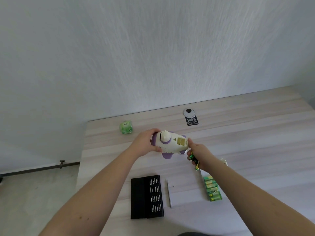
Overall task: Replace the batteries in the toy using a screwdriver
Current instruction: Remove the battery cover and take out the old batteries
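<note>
Soft even daylight, wide-angle edge distortion

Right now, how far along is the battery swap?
Done: toy's battery bay is open, apparently empty. In hand: left hand holds the toy, right hand grips batteries. Left: load cells, refit cover with the screwdriver lying by the bit case.

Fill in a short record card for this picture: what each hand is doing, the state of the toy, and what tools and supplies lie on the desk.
left hand: grips the toy at one end, held above the desk
right hand: holds green batteries, fingertips at the toy
toy: battery compartment open, cover off
tools: black bit case open; slim screwdriver beside it
supplies: pack of green batteries
also: green packet, black label
</note>
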A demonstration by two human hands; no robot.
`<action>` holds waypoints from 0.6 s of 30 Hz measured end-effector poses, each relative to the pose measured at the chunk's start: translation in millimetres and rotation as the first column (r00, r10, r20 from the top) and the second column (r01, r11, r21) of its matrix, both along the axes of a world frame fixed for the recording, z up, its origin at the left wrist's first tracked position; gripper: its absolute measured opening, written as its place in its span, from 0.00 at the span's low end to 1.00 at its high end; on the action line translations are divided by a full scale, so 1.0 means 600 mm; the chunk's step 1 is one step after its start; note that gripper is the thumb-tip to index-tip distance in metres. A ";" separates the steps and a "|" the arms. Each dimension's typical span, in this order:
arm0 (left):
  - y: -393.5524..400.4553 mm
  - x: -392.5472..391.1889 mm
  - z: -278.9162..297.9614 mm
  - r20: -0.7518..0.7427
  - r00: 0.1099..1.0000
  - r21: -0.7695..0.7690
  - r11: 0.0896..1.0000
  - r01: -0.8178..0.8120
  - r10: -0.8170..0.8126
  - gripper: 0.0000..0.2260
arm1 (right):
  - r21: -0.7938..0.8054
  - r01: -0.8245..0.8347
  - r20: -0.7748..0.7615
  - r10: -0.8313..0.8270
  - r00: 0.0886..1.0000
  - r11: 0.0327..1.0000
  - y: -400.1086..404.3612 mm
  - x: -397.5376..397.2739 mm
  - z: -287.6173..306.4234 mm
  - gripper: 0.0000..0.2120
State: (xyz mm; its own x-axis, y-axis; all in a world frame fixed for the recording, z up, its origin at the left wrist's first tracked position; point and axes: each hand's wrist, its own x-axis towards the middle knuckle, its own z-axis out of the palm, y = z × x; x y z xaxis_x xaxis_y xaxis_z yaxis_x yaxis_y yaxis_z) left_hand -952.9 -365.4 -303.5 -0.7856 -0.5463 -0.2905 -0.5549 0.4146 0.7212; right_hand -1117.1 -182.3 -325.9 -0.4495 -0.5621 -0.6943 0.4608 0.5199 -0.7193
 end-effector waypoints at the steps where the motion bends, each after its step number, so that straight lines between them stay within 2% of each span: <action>1: -0.001 -0.002 -0.003 0.001 1.000 -0.001 1.000 0.010 -0.010 0.35 | 0.001 0.006 0.012 -0.006 1.000 1.000 -0.001 0.000 -0.002 0.22; 12: -0.040 -0.034 -0.013 0.046 0.991 -0.068 0.990 0.127 -0.124 0.31 | 0.050 0.007 0.024 -0.008 1.000 0.999 -0.025 -0.017 -0.020 0.22; 15: -0.056 -0.041 -0.015 0.063 0.985 -0.137 0.976 0.169 -0.161 0.34 | 0.038 -0.014 0.016 0.013 1.000 0.999 -0.031 -0.019 -0.022 0.22; 18: -0.071 -0.047 -0.017 0.118 0.986 -0.196 0.971 0.138 -0.117 0.37 | 0.032 -0.032 0.012 0.032 0.999 0.999 -0.039 -0.015 -0.022 0.21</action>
